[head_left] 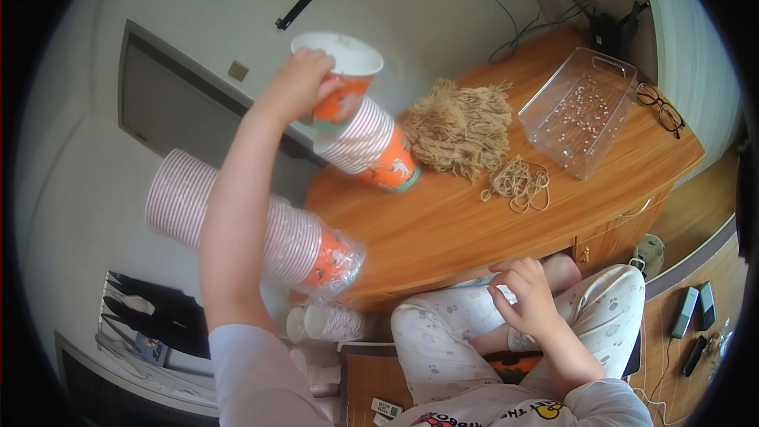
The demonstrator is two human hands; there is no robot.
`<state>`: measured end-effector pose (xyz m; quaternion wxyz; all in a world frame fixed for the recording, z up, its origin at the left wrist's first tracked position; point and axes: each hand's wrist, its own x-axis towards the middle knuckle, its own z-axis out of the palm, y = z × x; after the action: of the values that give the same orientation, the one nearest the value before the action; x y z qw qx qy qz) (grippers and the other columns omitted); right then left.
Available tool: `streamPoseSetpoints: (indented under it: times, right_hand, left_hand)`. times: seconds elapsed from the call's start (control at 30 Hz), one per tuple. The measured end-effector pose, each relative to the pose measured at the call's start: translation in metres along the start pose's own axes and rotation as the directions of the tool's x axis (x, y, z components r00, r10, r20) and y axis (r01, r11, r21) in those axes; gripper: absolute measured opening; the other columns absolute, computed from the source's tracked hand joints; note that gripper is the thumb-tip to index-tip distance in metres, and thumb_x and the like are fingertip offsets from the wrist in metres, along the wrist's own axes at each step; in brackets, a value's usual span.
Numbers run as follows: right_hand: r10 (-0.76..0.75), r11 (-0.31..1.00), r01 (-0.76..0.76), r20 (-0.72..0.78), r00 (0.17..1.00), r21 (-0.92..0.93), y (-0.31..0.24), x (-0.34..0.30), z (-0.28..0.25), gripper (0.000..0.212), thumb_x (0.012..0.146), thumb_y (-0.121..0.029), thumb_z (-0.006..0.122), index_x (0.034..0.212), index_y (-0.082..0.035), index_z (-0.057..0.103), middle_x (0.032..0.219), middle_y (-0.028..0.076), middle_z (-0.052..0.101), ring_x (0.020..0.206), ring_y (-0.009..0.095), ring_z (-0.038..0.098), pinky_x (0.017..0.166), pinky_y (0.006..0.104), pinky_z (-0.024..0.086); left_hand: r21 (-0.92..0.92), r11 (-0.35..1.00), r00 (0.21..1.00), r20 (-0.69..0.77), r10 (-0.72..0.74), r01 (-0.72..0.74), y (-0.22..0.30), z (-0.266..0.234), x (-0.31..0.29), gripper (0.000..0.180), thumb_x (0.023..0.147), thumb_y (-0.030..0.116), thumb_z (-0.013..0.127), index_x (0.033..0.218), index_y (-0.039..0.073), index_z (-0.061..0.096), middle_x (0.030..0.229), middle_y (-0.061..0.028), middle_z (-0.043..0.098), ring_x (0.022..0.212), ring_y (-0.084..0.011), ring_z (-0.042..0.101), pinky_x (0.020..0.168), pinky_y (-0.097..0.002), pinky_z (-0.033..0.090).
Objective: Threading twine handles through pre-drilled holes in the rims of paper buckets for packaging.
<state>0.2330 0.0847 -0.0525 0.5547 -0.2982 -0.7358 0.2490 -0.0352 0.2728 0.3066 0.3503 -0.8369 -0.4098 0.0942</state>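
My left hand (304,83) grips an orange paper cup (348,95) by its rim, its white inside facing up. The cup is over the top of a leaning stack of nested paper cups (360,142); whether it touches the stack, I cannot tell. Under my left arm, a longer stack of cups in clear plastic wrap (296,241) stands at the table's left end. My right hand (523,292) hovers over my lap with its fingers loosely bent and apart, nothing seen in them.
On the wooden table (443,221) lie a bundle of tan twine (458,126) and a loose tangle of cord (518,183). A clear plastic tray (581,111) holds small beads beside eyeglasses (660,109). More white cups (336,322) sit below the table's left end.
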Motion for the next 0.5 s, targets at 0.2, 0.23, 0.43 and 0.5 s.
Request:
streamPoseSetpoints:
  times: [0.2, 0.23, 0.43, 0.5]
  right_hand:
    - [0.09, 0.996, -0.089, -0.045, 0.995, 0.023, 0.011, 0.001, -0.009, 0.012, 0.079, -0.008, 0.07, 0.087, -0.009, 0.063, 0.1, 0.007, 0.067, 0.091, 0.028, 0.06, 0.079, 0.0389, 0.042]
    - [0.104, 0.994, -0.103, -0.05, 0.993, 0.027, 0.013, 0.001, -0.011, 0.011, 0.079, -0.008, 0.07, 0.087, -0.008, 0.062, 0.099, 0.007, 0.066, 0.091, 0.028, 0.06, 0.079, 0.0388, 0.042]
    - [0.148, 0.988, -0.145, -0.039, 0.988, 0.058, 0.016, 0.002, -0.012, 0.011, 0.081, -0.009, 0.07, 0.088, -0.008, 0.062, 0.096, 0.007, 0.066, 0.091, 0.028, 0.061, 0.079, 0.0382, 0.042]
    - [0.15, 0.987, -0.148, -0.035, 0.988, 0.067, 0.016, 0.003, -0.011, 0.01, 0.081, -0.009, 0.069, 0.088, -0.008, 0.062, 0.096, 0.007, 0.067, 0.091, 0.028, 0.061, 0.08, 0.0382, 0.042]
  left_hand:
    - [-0.189, 0.948, 0.966, 0.019, -0.259, 0.258, -0.015, 0.032, -0.022, 0.03, 0.091, 0.028, 0.064, 0.098, -0.001, 0.063, 0.101, -0.0193, 0.064, 0.1, -0.0364, 0.058, 0.088, -0.0414, 0.048]
    - [-0.33, 0.868, 0.926, 0.052, -0.375, 0.37, -0.013, 0.037, -0.027, 0.031, 0.091, 0.028, 0.064, 0.097, -0.002, 0.063, 0.097, -0.0188, 0.064, 0.093, -0.0337, 0.06, 0.084, -0.0396, 0.048]
    - [-0.584, 0.623, 0.774, 0.015, -0.633, 0.52, -0.006, 0.101, -0.084, 0.029, 0.091, 0.027, 0.066, 0.092, -0.002, 0.063, 0.082, -0.0143, 0.061, 0.073, -0.0205, 0.058, 0.068, -0.0335, 0.047]
    - [-0.653, 0.54, 0.735, 0.037, -0.677, 0.531, -0.003, 0.128, -0.105, 0.028, 0.092, 0.026, 0.065, 0.092, -0.002, 0.063, 0.083, -0.0147, 0.061, 0.075, -0.023, 0.058, 0.07, -0.0341, 0.046]
